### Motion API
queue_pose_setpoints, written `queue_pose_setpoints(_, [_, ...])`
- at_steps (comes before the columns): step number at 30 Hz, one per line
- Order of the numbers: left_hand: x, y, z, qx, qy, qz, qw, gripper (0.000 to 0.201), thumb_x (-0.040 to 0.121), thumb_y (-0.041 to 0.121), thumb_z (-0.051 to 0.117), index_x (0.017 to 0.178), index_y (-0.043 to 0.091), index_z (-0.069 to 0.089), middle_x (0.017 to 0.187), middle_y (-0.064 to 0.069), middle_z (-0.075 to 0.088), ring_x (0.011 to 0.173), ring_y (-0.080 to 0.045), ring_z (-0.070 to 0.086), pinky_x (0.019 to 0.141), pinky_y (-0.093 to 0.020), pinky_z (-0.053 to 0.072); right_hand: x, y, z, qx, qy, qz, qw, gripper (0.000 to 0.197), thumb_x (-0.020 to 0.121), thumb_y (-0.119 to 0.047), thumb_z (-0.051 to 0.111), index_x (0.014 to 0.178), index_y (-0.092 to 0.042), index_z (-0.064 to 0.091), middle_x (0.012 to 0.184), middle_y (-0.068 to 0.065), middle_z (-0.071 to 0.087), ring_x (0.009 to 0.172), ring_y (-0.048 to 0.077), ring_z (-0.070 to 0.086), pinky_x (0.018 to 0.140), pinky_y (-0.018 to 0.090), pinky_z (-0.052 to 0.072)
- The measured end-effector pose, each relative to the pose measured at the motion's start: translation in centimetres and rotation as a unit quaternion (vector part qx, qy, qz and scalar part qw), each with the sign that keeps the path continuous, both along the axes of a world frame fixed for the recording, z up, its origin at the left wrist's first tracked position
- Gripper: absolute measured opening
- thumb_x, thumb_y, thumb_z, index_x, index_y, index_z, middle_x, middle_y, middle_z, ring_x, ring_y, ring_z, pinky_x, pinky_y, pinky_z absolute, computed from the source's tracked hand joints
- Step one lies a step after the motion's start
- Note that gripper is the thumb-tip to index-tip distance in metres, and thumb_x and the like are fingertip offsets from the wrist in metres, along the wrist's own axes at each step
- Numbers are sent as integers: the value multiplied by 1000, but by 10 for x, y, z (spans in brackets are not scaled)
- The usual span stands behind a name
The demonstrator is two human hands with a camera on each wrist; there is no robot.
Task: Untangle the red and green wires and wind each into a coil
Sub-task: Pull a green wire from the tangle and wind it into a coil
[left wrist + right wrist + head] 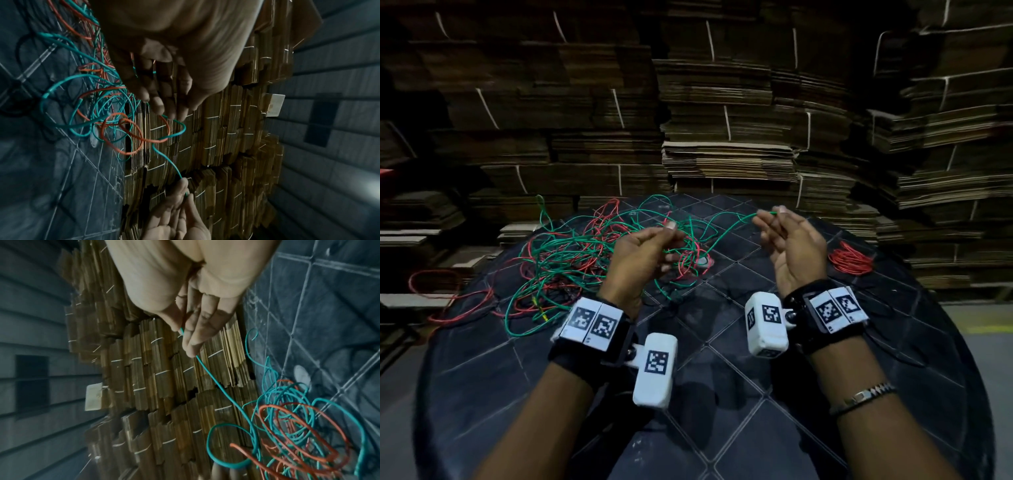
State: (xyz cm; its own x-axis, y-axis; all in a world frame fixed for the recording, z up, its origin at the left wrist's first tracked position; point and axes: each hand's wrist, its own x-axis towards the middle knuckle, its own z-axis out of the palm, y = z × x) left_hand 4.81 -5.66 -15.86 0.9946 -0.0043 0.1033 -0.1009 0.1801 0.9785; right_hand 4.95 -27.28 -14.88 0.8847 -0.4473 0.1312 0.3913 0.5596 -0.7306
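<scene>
The right hand (791,246) pinches the free end of a green wire (726,228) between thumb and fingertips, the tip poking just past them; its other fingers lie loosely straight. From that pinch the wire runs across to the left hand (643,253), whose fingers curl round green strands lifted out of the tangle (571,260); red (131,129) loops hang just below these fingers.

A wound red coil (851,258) lies on the table (739,342) just beyond the right hand, to its outer side, so part of the red appears finished. Beyond and outward of the left hand, most of the work is left: green and red strands cross one another in a loose heap, with more red trailing off the table's edge. No green coil is visible. By the look of it, freeing the green from the red has only begun, and the winding of it has not.
</scene>
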Motion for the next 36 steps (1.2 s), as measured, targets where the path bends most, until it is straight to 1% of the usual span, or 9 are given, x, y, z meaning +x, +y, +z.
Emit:
queue_pose_setpoints(5, [-5,-11,0,43,55,-76,995,28,91,42,75,101,20,63,86,1,71,61,-13,58,55,-22,45,-7,4,7,-34,-14,51,998,17,99,-20,63,114,-11,61,99,12,78,82,17,75,57,19,51])
queue_pose_setpoints(13, [-5,-12,-12,117,-13,-66,991,24,88,1,78,108,2,67,75,-4,71,57,-8,63,52,-19,50,-6,3,7,-69,36,48,996,15,100,-20,60,114,-14,61,95,6,78,71,12,69,55,19,43])
queue_pose_setpoints(15, [-8,-12,-9,102,-27,-56,993,18,92,-3,73,108,-9,69,78,-15,70,57,-12,63,51,-18,49,-7,2,4,-128,89,47,987,15,99,-14,61,113,-10,64,93,6,76,63,10,64,50,18,41])
queue_pose_setpoints(18, [-12,-11,-4,75,-54,-45,995,18,92,-2,73,108,-10,71,77,-15,75,61,-14,73,53,-18,54,-6,2,-4,-286,166,14,944,19,91,-12,73,110,-10,74,93,4,73,55,1,53,48,14,39])
queue_pose_setpoints(22, [-19,-12,3,19,-39,-78,996,21,91,4,75,111,-2,73,90,-14,79,72,-19,78,59,-20,59,-6,11,1,-324,159,11,933,62,74,-28,90,129,-22,63,116,3,66,91,7,63,67,22,44])
queue_pose_setpoints(26, [-21,-12,7,-24,-12,-67,997,11,90,9,77,101,9,75,85,-7,79,66,-16,75,55,-19,57,-13,20,5,-381,125,115,909,105,66,-33,94,151,-28,32,111,1,64,93,12,63,61,23,41])
queue_pose_setpoints(30, [-21,-11,7,-36,-12,-59,998,12,87,10,79,98,6,75,85,-14,77,62,-19,73,56,-26,60,-19,39,-4,-414,99,234,874,70,71,-11,90,133,-20,58,83,5,63,65,10,58,46,22,33])
queue_pose_setpoints(33, [-21,-10,8,-12,-20,-57,998,17,89,11,78,104,5,76,91,-15,79,73,-19,76,64,-25,62,-17,45,-5,-340,119,201,911,39,77,8,75,113,-8,71,82,16,61,66,21,51,49,22,33])
queue_pose_setpoints(36, [-15,-5,11,-15,-25,-3,1000,19,91,15,77,107,4,75,79,-3,78,65,-12,73,58,-18,51,-13,35,-5,-269,147,141,941,28,80,12,72,107,4,72,71,13,66,48,11,51,39,15,37])
